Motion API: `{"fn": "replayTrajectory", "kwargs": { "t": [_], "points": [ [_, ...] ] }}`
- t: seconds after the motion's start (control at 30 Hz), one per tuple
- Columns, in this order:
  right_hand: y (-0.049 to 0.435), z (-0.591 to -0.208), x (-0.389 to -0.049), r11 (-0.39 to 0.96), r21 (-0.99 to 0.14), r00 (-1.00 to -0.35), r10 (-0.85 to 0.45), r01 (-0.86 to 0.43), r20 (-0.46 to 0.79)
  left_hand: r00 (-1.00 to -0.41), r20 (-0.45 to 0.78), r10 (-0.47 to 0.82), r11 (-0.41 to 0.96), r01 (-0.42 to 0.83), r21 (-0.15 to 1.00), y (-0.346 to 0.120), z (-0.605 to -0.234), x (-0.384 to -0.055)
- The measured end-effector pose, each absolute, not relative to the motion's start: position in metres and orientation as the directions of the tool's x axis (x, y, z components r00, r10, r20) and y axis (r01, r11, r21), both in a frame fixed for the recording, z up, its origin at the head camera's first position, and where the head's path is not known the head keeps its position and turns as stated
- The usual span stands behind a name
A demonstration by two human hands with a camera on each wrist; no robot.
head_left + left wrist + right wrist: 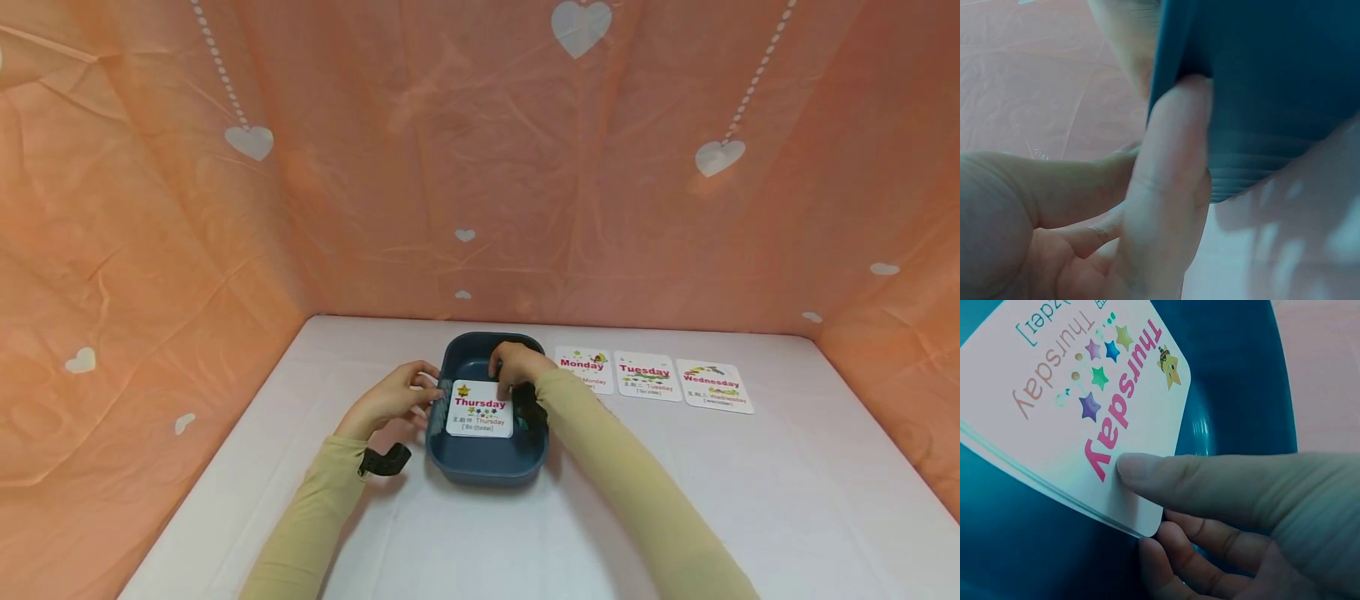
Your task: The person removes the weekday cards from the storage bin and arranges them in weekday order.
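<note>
A dark blue plastic basin [487, 460] stands on the table with a small stack of cards in it, a white "Thursday" card [468, 417] on top. My left hand [393, 400] grips the basin's left rim. In the left wrist view one finger [1175, 150] lies against the basin's outer wall [1272, 94], close under the rim. My right hand [519, 367] reaches into the basin and pinches the Thursday card at its corner. Its thumb [1172, 478] rests on the card's face in the right wrist view, while the other fingers are at the edge and partly hidden beneath.
To the right of the basin lie a "Monday" card [585, 360], a "Tuesday" card [648, 375] and a "Wednesday" card [714, 386] in a row. My right sleeve overlaps part of the Monday card. An orange cloth with hearts [510, 167] hangs around the white table [810, 483].
</note>
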State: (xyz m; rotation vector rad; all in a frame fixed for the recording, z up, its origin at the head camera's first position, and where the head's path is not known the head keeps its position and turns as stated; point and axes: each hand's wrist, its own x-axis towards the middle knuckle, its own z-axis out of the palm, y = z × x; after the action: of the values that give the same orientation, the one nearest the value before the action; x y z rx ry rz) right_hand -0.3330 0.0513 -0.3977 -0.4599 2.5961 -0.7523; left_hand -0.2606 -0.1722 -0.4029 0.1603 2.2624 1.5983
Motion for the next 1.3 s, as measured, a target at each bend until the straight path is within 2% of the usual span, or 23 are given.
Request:
{"fn": "replayTrajectory", "kwargs": {
  "t": [0.53,1.3],
  "points": [
    [0.0513,-0.3974,-0.3354,0.821,-0.521,-0.856,-0.427,-0.233,-0.291,-0.925,-0.228,0.304,0.353,-0.113,0.929,-0.1718,-0.4035,-0.2608],
    [0.0522,-0.3893,-0.3323,0.802,-0.512,-0.876,-0.449,-0.308,-0.178,-0.925,-0.224,0.306,0.365,-0.104,0.925,-0.1724,-0.4008,-0.2588]
  ]
}}
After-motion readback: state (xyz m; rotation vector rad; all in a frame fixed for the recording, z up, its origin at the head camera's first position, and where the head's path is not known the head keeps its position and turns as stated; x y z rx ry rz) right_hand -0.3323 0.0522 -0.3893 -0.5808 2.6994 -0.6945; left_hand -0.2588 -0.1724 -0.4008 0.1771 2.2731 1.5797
